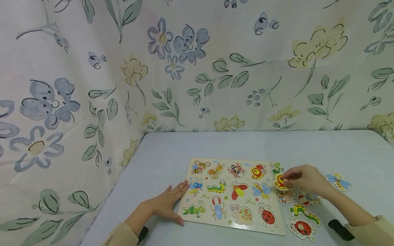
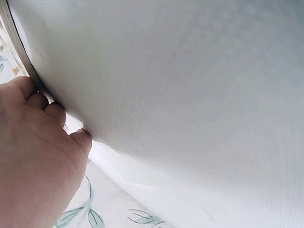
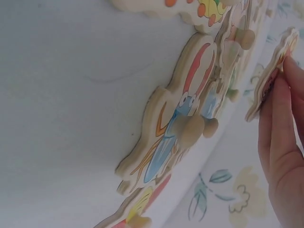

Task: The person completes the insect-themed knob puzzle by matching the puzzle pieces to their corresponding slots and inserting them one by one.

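Note:
A wooden insect puzzle board (image 1: 227,222) lies on the table, with rows of colourful insect shapes on it. My left hand (image 1: 167,204) rests at the board's left edge, fingers spread and thumb near the front corner; in the left wrist view its fingertips (image 2: 56,114) meet the edge. Just off the board's right edge, my right hand (image 1: 307,179) pinches a red and yellow butterfly puzzle piece (image 1: 278,182) between thumb and fingers. In the right wrist view that piece is held edge-on, raised above the other pieces, its face mostly turned away.
Several loose pieces lie right of the board: a ladybird (image 1: 302,228), a caterpillar (image 1: 304,214), a green one (image 1: 277,167) and a blue-winged bee (image 1: 338,181). A stag beetle piece (image 3: 164,154) with a wooden knob shows in the right wrist view. A floral curtain (image 1: 197,102) hangs behind the table.

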`<state>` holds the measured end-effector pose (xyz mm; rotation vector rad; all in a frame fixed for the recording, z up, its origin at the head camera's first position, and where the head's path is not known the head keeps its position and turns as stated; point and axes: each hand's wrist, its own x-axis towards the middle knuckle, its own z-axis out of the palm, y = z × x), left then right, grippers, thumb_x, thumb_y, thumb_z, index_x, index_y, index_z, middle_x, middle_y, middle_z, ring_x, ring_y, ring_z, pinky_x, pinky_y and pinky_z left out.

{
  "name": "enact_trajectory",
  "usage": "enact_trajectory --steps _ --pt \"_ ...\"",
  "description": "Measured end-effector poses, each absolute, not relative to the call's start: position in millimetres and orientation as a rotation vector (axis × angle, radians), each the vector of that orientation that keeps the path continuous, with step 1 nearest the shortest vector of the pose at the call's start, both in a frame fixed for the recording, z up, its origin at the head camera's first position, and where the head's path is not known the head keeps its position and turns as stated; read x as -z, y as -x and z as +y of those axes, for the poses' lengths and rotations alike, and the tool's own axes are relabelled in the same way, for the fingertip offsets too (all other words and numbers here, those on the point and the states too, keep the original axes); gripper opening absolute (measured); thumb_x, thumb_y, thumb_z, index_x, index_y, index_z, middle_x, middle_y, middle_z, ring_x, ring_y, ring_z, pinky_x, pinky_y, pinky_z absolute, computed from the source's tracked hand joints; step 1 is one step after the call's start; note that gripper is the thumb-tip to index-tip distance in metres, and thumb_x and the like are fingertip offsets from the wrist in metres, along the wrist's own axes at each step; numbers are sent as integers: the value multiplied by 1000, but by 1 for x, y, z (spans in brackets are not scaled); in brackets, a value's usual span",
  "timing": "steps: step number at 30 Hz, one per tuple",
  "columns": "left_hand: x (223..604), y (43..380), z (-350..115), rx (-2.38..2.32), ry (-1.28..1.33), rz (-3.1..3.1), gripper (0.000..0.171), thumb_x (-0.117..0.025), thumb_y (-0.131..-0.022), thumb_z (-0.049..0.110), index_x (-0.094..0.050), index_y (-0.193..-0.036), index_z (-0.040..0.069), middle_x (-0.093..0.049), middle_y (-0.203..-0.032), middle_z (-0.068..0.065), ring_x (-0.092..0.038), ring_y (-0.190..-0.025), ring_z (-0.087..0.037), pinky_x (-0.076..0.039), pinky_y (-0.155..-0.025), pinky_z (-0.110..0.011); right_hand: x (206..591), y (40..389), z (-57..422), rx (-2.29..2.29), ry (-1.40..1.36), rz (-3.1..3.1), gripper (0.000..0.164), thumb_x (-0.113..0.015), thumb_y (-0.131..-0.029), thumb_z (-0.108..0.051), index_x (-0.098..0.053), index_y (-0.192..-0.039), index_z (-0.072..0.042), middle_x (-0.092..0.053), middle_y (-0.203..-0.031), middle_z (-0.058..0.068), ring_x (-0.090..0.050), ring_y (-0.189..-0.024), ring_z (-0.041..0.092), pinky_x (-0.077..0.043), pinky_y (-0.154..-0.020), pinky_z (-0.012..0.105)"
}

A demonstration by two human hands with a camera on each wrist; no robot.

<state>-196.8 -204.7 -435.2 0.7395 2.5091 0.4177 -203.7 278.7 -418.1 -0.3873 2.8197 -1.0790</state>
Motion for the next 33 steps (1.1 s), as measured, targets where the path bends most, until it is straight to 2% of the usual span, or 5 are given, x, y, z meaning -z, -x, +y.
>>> enact_trajectory --steps 7,33 --pt "437 197 -206 -412 -736 2511 121 -81 -69 55 -12 -157 9 -3 -163 -6 -8 -148 -27 -5 -118 -53 415 216 267 1096 454 2794 11 -76 -83 -10 -75 -91 -2 -71 -87 5 -63 -74 15 -53 -60 23" --pt "434 195 -202 -412 -711 2511 120 -81 -69 54 -13 -157 9 -3 -163 -5 -8 -149 -25 -5 -118 -51 418 238 248 1038 570 2864 6 -75 -81 -2 -75 -86 1 -71 -86 10 -64 -71 17 -52 -58 23"
